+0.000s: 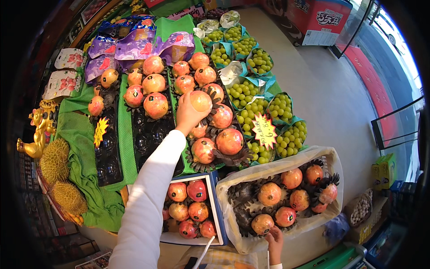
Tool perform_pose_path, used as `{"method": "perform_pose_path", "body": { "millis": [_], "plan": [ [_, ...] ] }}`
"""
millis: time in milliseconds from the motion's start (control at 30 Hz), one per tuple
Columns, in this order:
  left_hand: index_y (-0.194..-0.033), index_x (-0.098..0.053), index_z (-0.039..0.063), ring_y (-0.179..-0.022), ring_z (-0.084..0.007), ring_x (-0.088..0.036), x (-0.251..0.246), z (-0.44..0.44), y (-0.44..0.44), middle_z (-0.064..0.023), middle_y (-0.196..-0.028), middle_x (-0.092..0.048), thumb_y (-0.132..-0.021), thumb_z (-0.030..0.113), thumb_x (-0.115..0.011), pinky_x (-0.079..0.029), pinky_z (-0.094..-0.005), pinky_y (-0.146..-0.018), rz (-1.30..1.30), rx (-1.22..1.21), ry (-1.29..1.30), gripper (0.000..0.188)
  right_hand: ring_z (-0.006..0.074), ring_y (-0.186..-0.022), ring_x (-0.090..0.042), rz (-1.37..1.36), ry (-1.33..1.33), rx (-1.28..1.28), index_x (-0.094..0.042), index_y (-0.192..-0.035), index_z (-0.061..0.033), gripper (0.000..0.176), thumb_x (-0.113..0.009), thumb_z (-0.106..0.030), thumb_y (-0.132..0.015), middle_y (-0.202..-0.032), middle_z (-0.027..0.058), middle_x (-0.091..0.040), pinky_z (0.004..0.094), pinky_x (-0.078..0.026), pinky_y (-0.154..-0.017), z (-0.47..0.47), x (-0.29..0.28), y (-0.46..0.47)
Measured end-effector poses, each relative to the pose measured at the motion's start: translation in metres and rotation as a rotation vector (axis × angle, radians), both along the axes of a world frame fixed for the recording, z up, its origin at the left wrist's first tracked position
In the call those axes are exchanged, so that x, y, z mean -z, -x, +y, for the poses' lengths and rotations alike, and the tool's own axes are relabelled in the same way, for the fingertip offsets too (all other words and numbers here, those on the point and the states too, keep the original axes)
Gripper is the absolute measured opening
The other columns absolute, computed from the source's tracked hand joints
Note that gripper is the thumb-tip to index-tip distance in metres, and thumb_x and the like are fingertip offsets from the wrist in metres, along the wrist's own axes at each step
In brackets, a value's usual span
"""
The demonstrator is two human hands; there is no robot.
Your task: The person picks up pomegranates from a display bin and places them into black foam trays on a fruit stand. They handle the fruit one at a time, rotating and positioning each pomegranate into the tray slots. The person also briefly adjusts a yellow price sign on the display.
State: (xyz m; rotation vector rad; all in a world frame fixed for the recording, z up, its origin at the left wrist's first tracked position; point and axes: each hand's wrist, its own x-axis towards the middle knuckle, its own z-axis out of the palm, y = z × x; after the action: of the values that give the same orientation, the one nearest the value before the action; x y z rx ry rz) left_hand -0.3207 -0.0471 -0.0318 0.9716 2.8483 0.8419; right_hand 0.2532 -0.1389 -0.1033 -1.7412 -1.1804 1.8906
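Observation:
My left hand [188,112] is closed around a pomegranate [201,101] above the right-hand row of pomegranates on the sloped display. Dark foam netting shows at that fruit's right side. Low in the picture, my right hand [274,240] is by the near edge of a lined plastic crate [231,232], its fingertips at a wrapped pomegranate [262,224]. Whether they grip it is not clear. Several more pomegranates lie in the crate among dark foam nets [242,191]. A white-edged box [218,215] of pomegranates stands left of the crate.
Black moulded trays [109,151] lie on green netting [77,134]. Bagged green grapes [243,94] with a price sign [264,131] are at the right. Durians [55,161] and a golden cat figure [45,124] stand left. Purple bags [134,48] lie behind; a red freezer [322,20] stands beyond.

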Motion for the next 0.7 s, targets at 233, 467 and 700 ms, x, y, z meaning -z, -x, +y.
{"method": "perform_pose_path", "body": {
  "millis": [233,467,700],
  "plan": [
    [-0.135,-0.046,0.004,-0.12,-0.0308,-0.056,-0.066,-0.07,-0.017,-0.0165,-0.131,-0.056,-0.098,0.04,-0.049,-0.046,-0.0471,-0.103,-1.77,0.429,-1.002,0.051,0.0194,-0.108,-0.06,0.22,0.169,0.006,-0.056,-0.119,-0.0004,0.026,-0.056,-0.005,-0.093,-0.123,0.0103,-0.058,0.0337,-0.055,-0.085,0.023,-0.075,0.07],
    [-0.145,-0.026,0.001,-0.134,-0.0285,-0.042,-0.091,-0.132,-0.162,-0.0181,-0.142,-0.041,-0.059,0.027,-0.092,-0.037,-0.0421,-0.111,-1.06,0.507,-0.567,0.111,0.0338,-0.137,-0.034,0.876,0.219,-0.07,-0.021,-0.151,-0.0146,0.091,-0.078,-0.03,-0.082,-0.153,0.0158,-0.023,0.0556,-0.044,-0.103,0.064,-0.173,0.173],
    [-0.134,-0.044,0.01,-0.127,-0.0397,-0.046,-0.098,-0.139,-0.247,-0.0184,-0.141,-0.04,-0.059,0.022,-0.09,-0.041,-0.0471,-0.105,-0.446,0.862,-0.207,0.089,0.0207,-0.113,-0.058,0.79,0.544,0.246,-0.049,-0.128,0.0,0.034,-0.057,-0.013,-0.097,-0.124,0.0121,-0.058,0.0366,-0.047,-0.098,0.047,-0.153,0.158]
  ]
}}
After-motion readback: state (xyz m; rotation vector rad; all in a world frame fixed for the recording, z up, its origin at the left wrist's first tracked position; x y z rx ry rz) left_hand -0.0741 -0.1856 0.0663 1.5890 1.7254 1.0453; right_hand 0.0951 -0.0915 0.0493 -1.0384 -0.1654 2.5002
